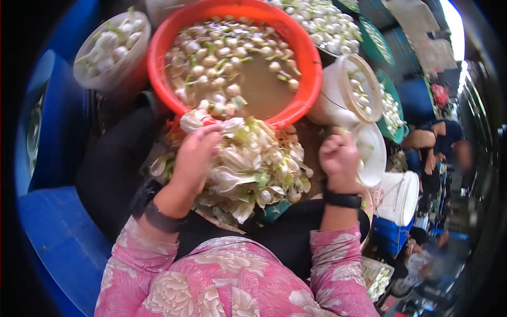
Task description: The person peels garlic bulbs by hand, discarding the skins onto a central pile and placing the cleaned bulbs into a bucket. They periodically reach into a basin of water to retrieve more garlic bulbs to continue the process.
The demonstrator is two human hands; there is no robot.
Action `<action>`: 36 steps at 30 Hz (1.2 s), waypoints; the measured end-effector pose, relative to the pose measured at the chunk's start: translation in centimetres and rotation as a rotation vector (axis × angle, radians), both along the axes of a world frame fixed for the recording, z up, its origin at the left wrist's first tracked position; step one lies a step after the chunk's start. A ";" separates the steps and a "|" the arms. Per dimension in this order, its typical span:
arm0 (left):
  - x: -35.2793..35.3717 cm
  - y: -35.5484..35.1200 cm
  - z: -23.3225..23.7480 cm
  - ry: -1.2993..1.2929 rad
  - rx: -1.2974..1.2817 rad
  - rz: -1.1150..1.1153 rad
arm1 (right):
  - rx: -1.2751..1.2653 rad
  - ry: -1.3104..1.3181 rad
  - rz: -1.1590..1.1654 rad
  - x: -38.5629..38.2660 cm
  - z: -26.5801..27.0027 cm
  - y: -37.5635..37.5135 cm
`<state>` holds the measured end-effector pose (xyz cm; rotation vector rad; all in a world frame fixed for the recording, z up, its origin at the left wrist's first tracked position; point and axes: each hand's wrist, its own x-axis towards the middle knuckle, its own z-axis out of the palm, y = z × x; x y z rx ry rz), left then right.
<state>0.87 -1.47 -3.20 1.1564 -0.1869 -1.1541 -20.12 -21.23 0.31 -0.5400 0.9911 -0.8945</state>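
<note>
The step in hand looks like stripping bulbs over the heap of pale papery skins [248, 164] at mid-frame; the next move probably calls for a skinned bulb to go to the right and a fresh bulb to be picked at the left. The left hand [196, 154] lies at the heap's upper left, fingers half curled in a fairly narrow grip, and what it holds, if anything, cannot be made out. The right hand [339, 154], to the right of the heap, is curled tight like a fist, hiding any contents, beside a white bowl [373, 165] with a few pale pieces in it. The unskinned onion-like bulbs [211, 71] sit in cloudy water in the orange-red basin [312, 66], upper middle. Clean white bulbs show in the white bucket [108, 82] at upper left, the cream bucket [328, 94] right of the basin, and 2 green baskets [403, 130] at upper right.
</note>
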 end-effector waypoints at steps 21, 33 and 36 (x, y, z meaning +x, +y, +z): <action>1.5 -1.9 -1.6 0.145 0.089 -0.037 | -1.121 1.668 1.796 23.7 -22.6 -8.3; 2.1 -1.6 0.1 0.780 -0.204 0.006 | -1.107 0.751 0.854 13.3 -3.6 5.3; 1.2 -1.1 0.8 0.710 -0.261 -0.084 | -1.430 0.843 0.796 10.9 -1.6 7.6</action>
